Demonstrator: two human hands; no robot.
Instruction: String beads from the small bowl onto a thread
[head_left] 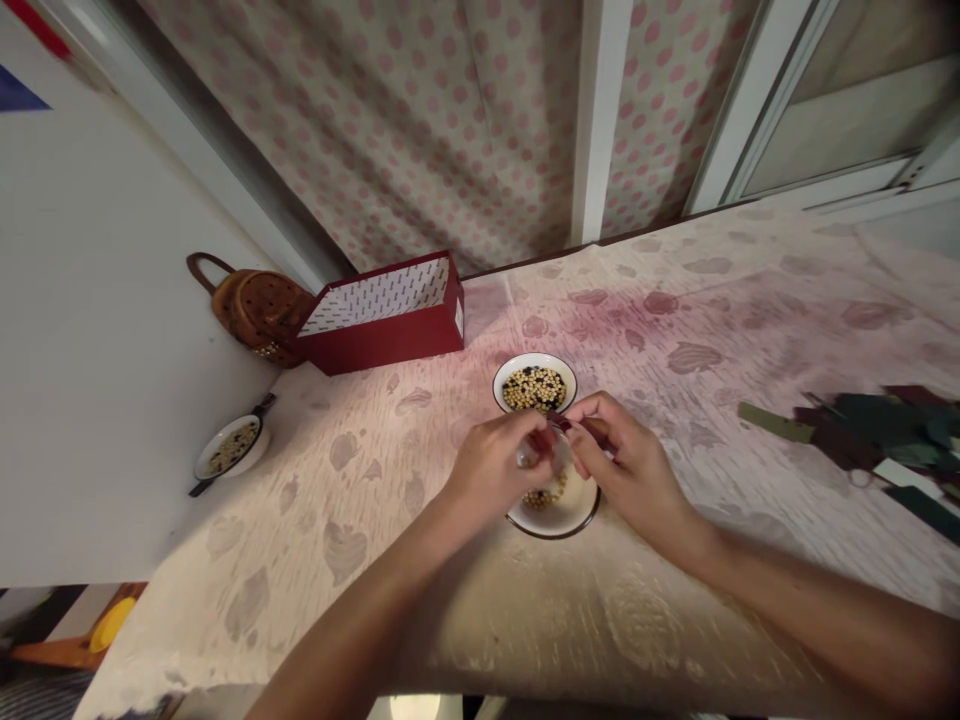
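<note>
My left hand (pixel 504 458) and my right hand (pixel 628 462) meet above a white dark-rimmed bowl (pixel 574 520), fingers closed in pinches. Between the fingertips shows a small dark red piece (pixel 559 423), too small and too covered to name. Some small round yellow pieces (pixel 541 497), like beans, lie in this near bowl, partly under my left hand. Just behind my fingertips stands a second white bowl (pixel 498 388), holding many yellow and black bean-like pieces (pixel 534 384). My fingers hide its front edge.
An open dark red box (pixel 390 340) stands at the back left, beside a brown studded bag (pixel 262 305). Another white bowl (pixel 253 455) of mixed pieces sits at the table's left edge. Dark green and brown flat scraps (pixel 885 430) are heaped on the patterned tablecloth (pixel 360 580) at right.
</note>
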